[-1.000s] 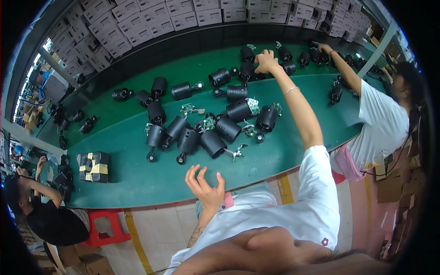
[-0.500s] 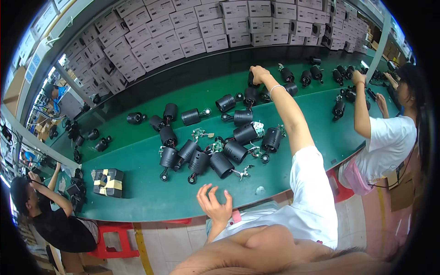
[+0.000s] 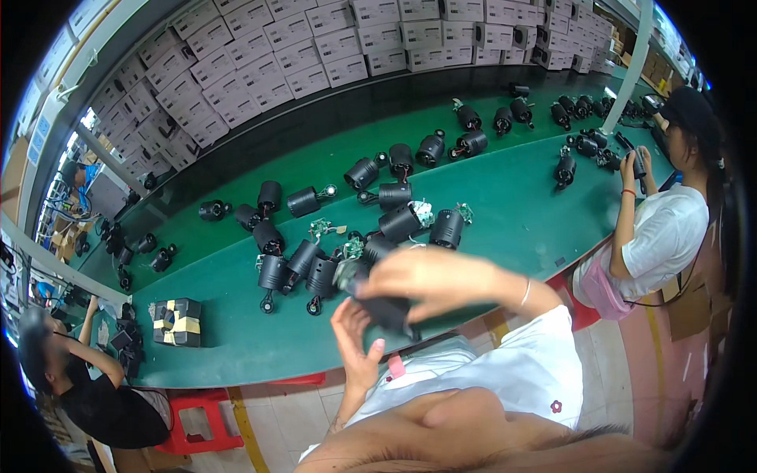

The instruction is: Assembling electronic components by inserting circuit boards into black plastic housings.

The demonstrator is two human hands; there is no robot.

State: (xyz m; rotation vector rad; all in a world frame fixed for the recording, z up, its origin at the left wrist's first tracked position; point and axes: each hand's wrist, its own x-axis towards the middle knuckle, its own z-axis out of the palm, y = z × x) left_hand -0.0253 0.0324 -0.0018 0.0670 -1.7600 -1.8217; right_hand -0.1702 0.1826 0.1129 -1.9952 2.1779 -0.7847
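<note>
My right hand (image 3: 441, 277), smeared by motion, grips a black cylindrical housing (image 3: 388, 312) from above, over the table's near edge. A dark piece with green parts (image 3: 350, 276) shows at the far-left side of that hand, too blurred to make out. My left hand (image 3: 356, 339) is just left of the held housing, open, with fingers curved and thumb apart. Beyond both hands lie several black cylindrical housings (image 3: 319, 276) with green circuit boards and small round parts on wires; my right hand and forearm hide some of them.
A black block with cream tape (image 3: 177, 322) stands on the green table (image 3: 236, 347) at the left. More housings (image 3: 471, 143) lie along the green strip behind. White boxes (image 3: 315, 47) are stacked at the back. Co-workers sit at left and right; the right one holds a black part (image 3: 639, 164).
My right hand has come back from the far strip toward me, bringing a black housing close to my left hand. The right co-worker's hands have lowered.
</note>
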